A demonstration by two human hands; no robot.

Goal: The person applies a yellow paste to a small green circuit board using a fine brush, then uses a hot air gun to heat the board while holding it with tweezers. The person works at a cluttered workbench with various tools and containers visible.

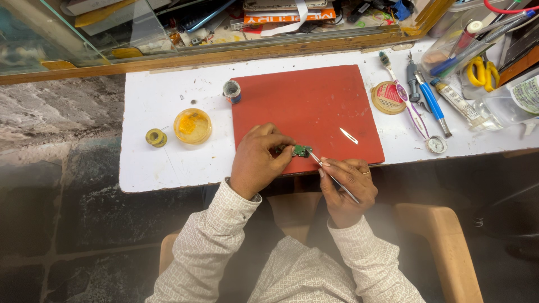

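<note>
Left hand (pixel 257 160) grip pinches green circuit board (pixel 301 150); right hand (pixel 349 182) grip clasps tweezers (pixel 332 176), tip at board, near red mat (pixel 314 106) front edge; bare mat beyond.

even, soft daylight falls on the white bench (pixel 168 163), which reads bright, close to washed out. the floor at left and lower right stays dim. shadows are faint and short, pooling just under the left hand (pixel 257 160). the glass pane (pixel 84 28) at upper left carries pale reflections. focus is sharp in the middle; straight edges bow toward the corners, and a light haze veils the lower right.
</note>
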